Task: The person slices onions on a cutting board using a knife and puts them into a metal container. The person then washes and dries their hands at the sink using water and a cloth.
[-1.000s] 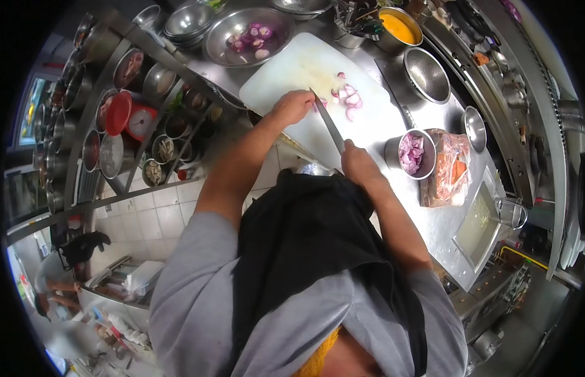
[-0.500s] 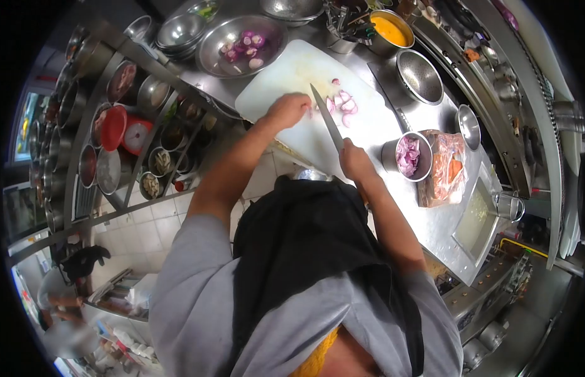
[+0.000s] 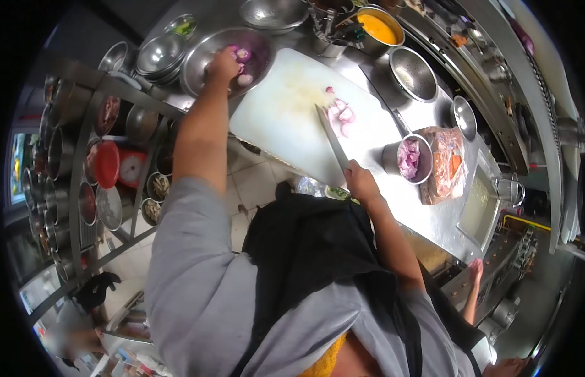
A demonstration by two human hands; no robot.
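The cutting board (image 3: 267,119) is showing white with faint yellowish patches, the shirt (image 3: 198,270) is showing plain grey, and the apron (image 3: 311,251) black. Onion pieces (image 3: 344,115) are showing pinkish white, whole onions (image 3: 243,54) are gleaming purple, and dark dots are speckling the silvery colander (image 3: 413,74).

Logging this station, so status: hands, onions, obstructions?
Left hand in bowl, at onions. Right hand gripping knife over board. Cut pieces beside knife. No obstruction visible.

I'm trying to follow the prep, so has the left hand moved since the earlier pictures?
Yes. The left hand has moved forward and left, off the white cutting board, to the steel bowl.
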